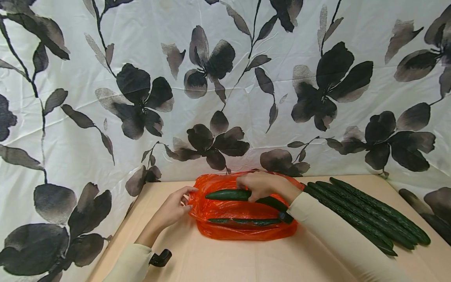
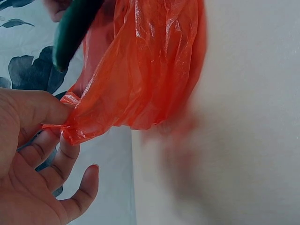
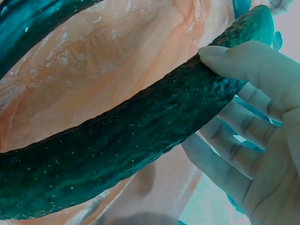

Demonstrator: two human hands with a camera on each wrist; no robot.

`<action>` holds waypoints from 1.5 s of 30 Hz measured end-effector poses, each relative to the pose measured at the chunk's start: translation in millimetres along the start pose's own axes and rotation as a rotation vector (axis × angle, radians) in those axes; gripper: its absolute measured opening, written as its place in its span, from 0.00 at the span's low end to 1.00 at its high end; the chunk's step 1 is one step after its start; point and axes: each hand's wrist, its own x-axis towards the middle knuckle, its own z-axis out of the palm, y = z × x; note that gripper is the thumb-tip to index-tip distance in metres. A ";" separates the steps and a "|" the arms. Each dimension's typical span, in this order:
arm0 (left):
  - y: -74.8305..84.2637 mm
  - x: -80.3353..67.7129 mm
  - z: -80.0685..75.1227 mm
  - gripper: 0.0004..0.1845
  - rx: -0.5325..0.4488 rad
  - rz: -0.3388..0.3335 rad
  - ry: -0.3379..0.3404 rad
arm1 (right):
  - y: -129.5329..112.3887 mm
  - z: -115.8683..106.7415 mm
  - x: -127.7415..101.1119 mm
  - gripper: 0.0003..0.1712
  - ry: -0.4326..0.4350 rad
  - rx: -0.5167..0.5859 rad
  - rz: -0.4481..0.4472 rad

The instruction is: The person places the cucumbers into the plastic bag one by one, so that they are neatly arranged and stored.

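Observation:
An orange plastic bag (image 1: 243, 219) lies on the tan table (image 1: 225, 258) against the flowered cloth. My left hand (image 1: 174, 207) pinches the bag's left edge; the left wrist view shows thumb and fingers (image 2: 47, 110) squeezing the thin orange film (image 2: 140, 70). My right hand (image 1: 262, 185) grips a long dark green cucumber (image 1: 243, 196) over the bag, its left tip pointing at the bag's mouth. In the right wrist view the fingers (image 3: 243, 61) curl round the cucumber (image 3: 131, 136). Another cucumber (image 1: 244, 221) shows through the bag.
Several long cucumbers (image 1: 366, 213) lie side by side on the table to the right of my right arm. A white cloth with dark flowers (image 1: 211, 86) hangs behind and around the table. A small black clip (image 1: 160, 258) sits by my left sleeve.

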 end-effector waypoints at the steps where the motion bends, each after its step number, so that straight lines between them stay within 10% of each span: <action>1: -0.1 -0.1 0.1 0.28 0.000 -0.004 0.000 | -0.4 1.4 1.2 0.23 -0.006 0.002 0.001; 45: 0.2 2.7 1.1 0.28 -0.021 -0.002 0.001 | -1.2 30.1 21.1 0.28 -0.161 -0.092 0.029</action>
